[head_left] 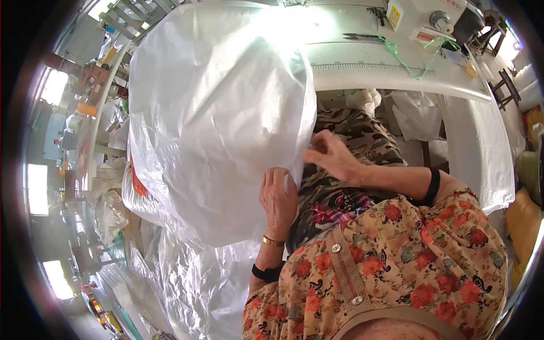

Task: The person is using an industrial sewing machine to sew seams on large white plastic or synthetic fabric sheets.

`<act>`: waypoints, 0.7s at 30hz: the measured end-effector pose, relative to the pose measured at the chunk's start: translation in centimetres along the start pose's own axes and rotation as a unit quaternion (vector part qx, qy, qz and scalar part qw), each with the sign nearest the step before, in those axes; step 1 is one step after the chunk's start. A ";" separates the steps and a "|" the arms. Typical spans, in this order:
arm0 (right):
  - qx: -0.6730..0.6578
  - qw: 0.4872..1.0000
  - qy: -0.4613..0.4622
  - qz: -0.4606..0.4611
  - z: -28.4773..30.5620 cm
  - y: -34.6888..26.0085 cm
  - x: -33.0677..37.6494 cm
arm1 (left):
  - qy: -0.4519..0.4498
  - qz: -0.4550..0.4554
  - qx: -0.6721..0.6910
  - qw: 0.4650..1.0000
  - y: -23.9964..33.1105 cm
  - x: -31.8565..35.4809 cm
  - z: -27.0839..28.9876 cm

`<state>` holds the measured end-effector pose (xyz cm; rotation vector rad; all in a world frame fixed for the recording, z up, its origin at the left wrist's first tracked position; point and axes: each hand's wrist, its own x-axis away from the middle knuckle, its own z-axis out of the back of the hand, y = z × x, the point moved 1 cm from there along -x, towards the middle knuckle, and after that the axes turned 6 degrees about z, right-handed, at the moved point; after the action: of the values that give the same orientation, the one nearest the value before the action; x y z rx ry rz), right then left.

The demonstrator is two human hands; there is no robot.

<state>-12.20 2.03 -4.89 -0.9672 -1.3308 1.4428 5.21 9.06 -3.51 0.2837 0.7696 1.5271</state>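
Note:
A large, shiny white plastic sheet (215, 124) spreads from the table down toward my lap, its right edge hanging beside my legs. Near that edge my left hand (279, 195) is closed on the sheet, knuckles up, with its fingertips partly hidden. Just to the right, my right hand (335, 156) hovers over my camouflage-patterned lap. Its fingers are bent, with the thumb apart from the forefinger close to the sheet's edge. No object shows in it.
A white sewing machine (425, 20) stands at the back right. Dark thread snips (362, 37) and a green cord (416, 71) lie on the white table (385, 59), which has a ruler along its front. More crumpled plastic (198, 283) hangs at lower left.

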 end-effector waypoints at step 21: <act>-0.038 0.960 -0.272 0.050 -5.2 2.4 0.3 | 0.004 0.022 0.092 0.995 -1.1 -1.6 5.5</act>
<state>-7.54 3.72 -7.79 -0.7141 -1.7591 1.8303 9.58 9.08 0.34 0.4343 0.9185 1.5012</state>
